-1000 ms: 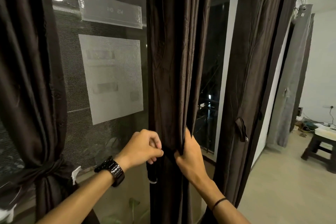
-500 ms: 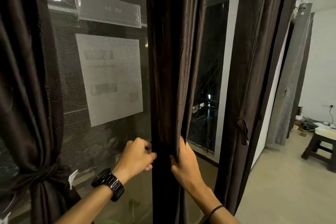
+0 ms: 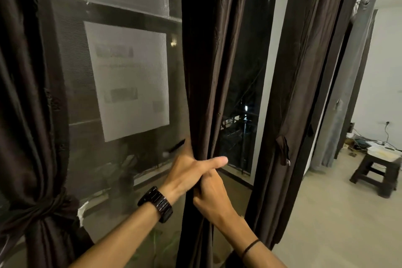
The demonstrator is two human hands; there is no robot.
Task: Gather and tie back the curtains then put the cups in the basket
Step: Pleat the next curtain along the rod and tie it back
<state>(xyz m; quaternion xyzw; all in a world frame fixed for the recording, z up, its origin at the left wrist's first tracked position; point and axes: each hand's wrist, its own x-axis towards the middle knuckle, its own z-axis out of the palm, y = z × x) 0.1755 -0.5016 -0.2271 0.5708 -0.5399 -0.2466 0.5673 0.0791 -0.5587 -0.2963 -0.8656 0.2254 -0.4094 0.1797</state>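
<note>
A dark brown middle curtain (image 3: pixel 208 72) hangs gathered in front of the window. My left hand (image 3: pixel 187 172), with a black watch on the wrist, wraps around the curtain at waist height, thumb pointing right. My right hand (image 3: pixel 211 198) grips the same bunch of fabric just below it, touching the left hand. A thin dark tie-back strap end (image 3: pixel 177 145) sticks out to the left behind the curtain. The left curtain (image 3: pixel 32 159) is tied with a knot (image 3: pixel 50 206). A right curtain (image 3: pixel 304 93) hangs loose with its tie-back (image 3: pixel 283 150) dangling. No cups or basket are in view.
A paper sheet (image 3: pixel 128 78) is stuck on the mesh window. A dark wooden stool (image 3: pixel 378 172) with white items stands on the floor at the right, near cables by the wall. A grey curtain (image 3: pixel 348 85) hangs farther right.
My hands have closed together: the left hand moved right across the curtain front, the right hand shifted under it. The bunch is squeezed tighter, and the view moved closer.
</note>
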